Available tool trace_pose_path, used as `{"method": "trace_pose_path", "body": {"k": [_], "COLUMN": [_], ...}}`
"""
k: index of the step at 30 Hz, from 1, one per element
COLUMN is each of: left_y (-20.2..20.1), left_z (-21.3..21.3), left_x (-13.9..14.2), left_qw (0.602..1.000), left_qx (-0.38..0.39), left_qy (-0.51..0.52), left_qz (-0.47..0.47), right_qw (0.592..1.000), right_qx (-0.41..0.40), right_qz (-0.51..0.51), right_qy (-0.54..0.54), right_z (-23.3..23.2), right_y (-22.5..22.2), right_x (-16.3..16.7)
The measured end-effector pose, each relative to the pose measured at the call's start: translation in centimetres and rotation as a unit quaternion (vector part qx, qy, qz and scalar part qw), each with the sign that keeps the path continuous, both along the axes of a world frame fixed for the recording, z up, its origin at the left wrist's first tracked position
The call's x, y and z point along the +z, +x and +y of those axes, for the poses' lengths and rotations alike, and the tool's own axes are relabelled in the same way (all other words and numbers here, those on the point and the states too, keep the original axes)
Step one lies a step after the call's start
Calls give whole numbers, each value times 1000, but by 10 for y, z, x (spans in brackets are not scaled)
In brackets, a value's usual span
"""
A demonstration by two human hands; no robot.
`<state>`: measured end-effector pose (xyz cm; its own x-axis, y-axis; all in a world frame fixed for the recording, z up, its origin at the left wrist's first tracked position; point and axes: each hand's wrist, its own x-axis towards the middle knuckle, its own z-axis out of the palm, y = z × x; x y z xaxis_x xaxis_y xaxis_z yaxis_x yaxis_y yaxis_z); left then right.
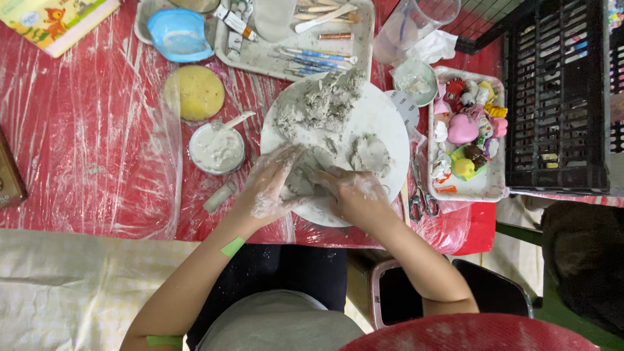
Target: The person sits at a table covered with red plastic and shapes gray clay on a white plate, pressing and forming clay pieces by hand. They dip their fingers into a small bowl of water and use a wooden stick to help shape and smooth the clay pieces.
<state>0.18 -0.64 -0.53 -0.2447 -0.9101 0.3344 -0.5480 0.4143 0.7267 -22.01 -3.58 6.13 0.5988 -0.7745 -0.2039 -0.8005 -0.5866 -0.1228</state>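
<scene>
Fingers (294, 158) of the left hand (270, 185) are curled together over a lump of grey clay (305, 177), and the right hand (354, 192) presses in beside it, fingers clamped on the same lump. Both hands are smeared with wet clay. That lump sits at the near edge of a round white board (383, 117) on the plastic-covered red counter (84, 143), with more clay (322, 101) heaped at the far side. Just left stands a bowl of slip (216, 149); scissors (421, 198) lie to the right

Both clay-smeared hands, left hand (270, 185) and right hand (354, 192), press grey clay (305, 177) on a round white board (377, 117).
</scene>
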Motion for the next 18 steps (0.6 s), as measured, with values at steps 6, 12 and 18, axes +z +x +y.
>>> {"method": "trace_pose_path", "body": {"k": [6,12,18], "left_y": [-6,-8,-19], "left_z": [6,5,17], "left_x": [-3,-12,-10], "left_qw": [998,998,981], "left_qx": [12,-14,17], "left_qy": [-32,-58,-145], "left_qz": [48,1,-129], "right_qw": [996,997,965], "right_qx": [17,-25,-240], "right_qz": [-63,-15,-58], "right_qy": [61,65,90], "right_z": [-4,-10,-17], "right_y": [-25,-45,-44], "right_x": [17,37,30]}}
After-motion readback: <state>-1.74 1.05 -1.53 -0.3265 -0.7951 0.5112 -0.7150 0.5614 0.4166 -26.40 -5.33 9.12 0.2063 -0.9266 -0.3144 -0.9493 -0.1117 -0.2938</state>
